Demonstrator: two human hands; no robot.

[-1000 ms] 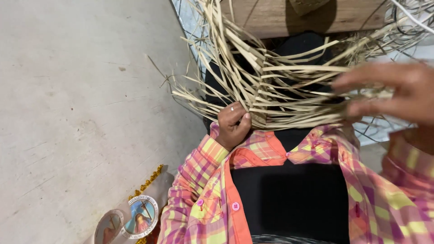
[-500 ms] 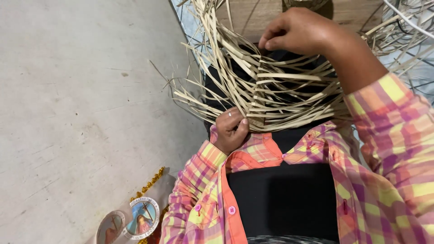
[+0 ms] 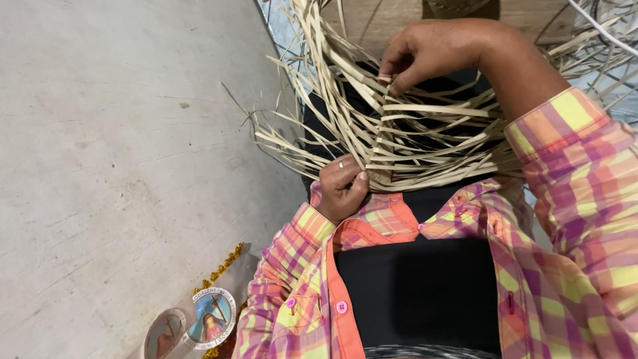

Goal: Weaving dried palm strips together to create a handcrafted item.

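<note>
Straw weave (image 3: 405, 143), left hand (image 3: 342, 188) still pinching its lower edge, right hand (image 3: 432, 53) now pinching upper strips.

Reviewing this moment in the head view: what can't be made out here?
- The woven straw piece: its top and right side are cut off by the picture edges, so its whole shape is unclear.
- Right hand: its fingertips are tucked among the strips.
- Left hand: its palm is turned away, its grip partly hidden by the straw.
- Round picture medallions: the lower one is cut by the bottom edge.
</note>
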